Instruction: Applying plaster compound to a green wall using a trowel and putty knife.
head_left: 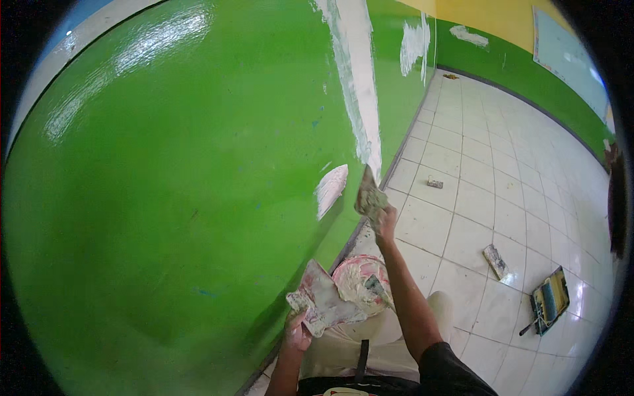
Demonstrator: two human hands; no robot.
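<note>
head view, and the biggest player is the green wall (165, 218), filling the left side, with the white tiled floor (462, 231) stretching away on the right. down that wall comes a long pale stripe (360, 72) of filler, far to near, and what a width! just in front of the lap, the bucket (350, 261) shows thick, soft-looking paste, a second blade (376, 286) resting in it. left of the bucket, the flat board (327, 297): smeared all over, probably light and stiff, likely slippery where wet, so an edge is the sensible hold. and that's where the left hand (298, 333) has it, fingers closed on the near-left corner. out on the right lies the paint tray (559, 290), well apart from the action. now the scraper (368, 191), up at the near end of the stripe, its blade meeting the wall or very nearly, i can't tell which; caked, so it may slide in the palm, and the handle end is the grip. the right hand (386, 224) is wrapped tight around it there, fingers curled, detail blurred. the bucket crowds the space beside the right forearm, one to steer around. smaller still, a long block (495, 262) and a little block (434, 183) dot the tiles, clear of both hands.
</note>
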